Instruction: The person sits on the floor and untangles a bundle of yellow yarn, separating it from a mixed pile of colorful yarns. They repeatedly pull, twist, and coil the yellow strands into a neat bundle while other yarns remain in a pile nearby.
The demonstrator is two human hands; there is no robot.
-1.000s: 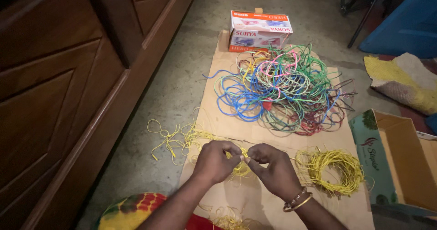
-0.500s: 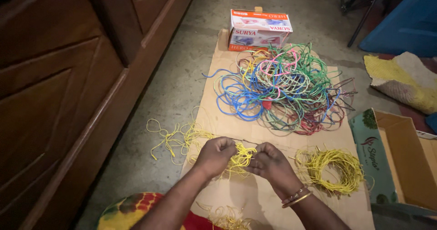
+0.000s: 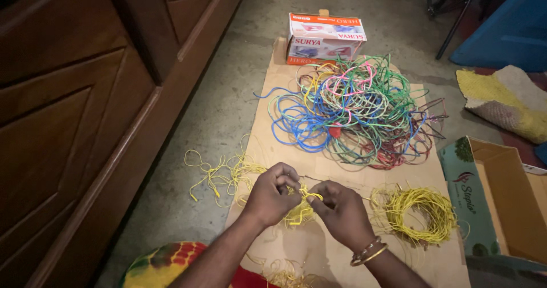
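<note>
Your left hand (image 3: 272,195) and right hand (image 3: 341,213) meet knuckle to knuckle over the near end of the flat cardboard sheet (image 3: 285,111), fingers curled and pinched together on a small tangle of thin yellow wire (image 3: 301,203). By the sheet's near right edge lies a neat yellow wire coil (image 3: 415,213). Loose yellow wire strands (image 3: 219,173) straggle off its left edge onto the concrete floor (image 3: 228,88). A glossy multicoloured wire heap (image 3: 356,111) fills the far half.

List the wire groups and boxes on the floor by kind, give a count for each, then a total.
Yellow wire groups: 3 (small bunch in both hands, loose strands, coiled ring)
Mixed-colour wire heap: 1
Cardboard boxes: 2 (closed printed box, open box)
Total: 6
</note>
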